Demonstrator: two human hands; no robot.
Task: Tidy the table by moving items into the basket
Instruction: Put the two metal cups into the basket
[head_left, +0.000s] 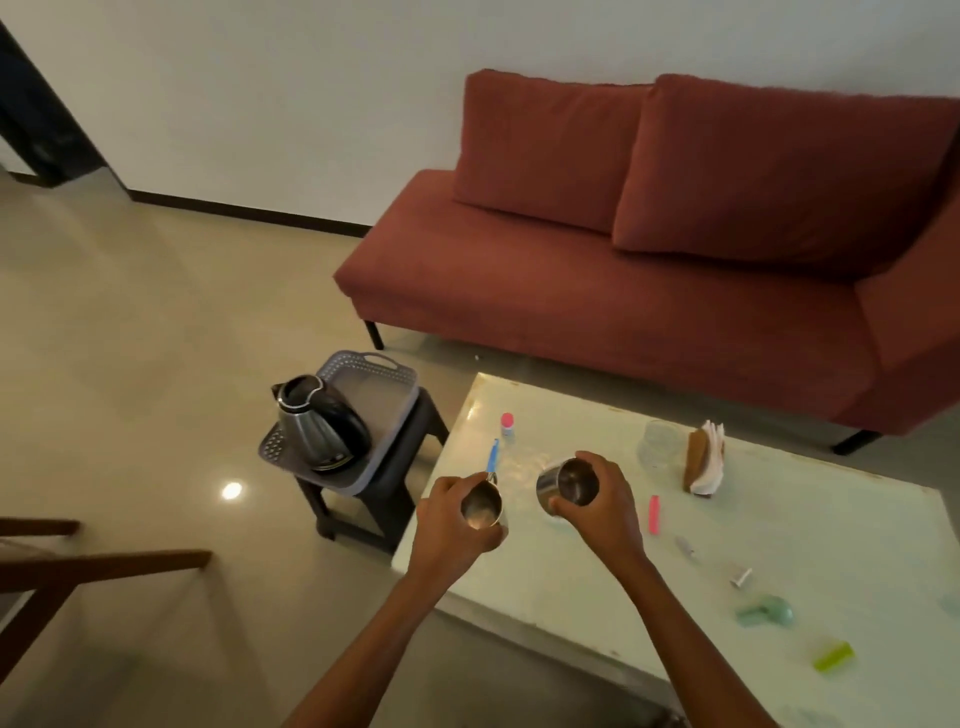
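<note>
My left hand (451, 525) grips a small steel cup (481, 507) over the left edge of the white table (571, 587). My right hand (605, 506) holds a larger steel cup (567, 484), tilted with its mouth toward me, above the table. A grey plastic basket (382, 395) rests on a dark stool to the left of the table, with a steel kettle (319, 423) standing in it. On the table lie a blue pen (492, 455), a pink-capped small bottle (507, 423), a clear glass (660, 444), a napkin holder (704, 457) and a pink stick (654, 513).
A red sofa (649, 249) stands behind the table. More small items lie at the table's right: a teal object (766, 612), a green piece (832, 657), a small grey piece (685, 546). The dark stool (363, 499) stands on tiled floor; a wooden frame (78, 566) is at lower left.
</note>
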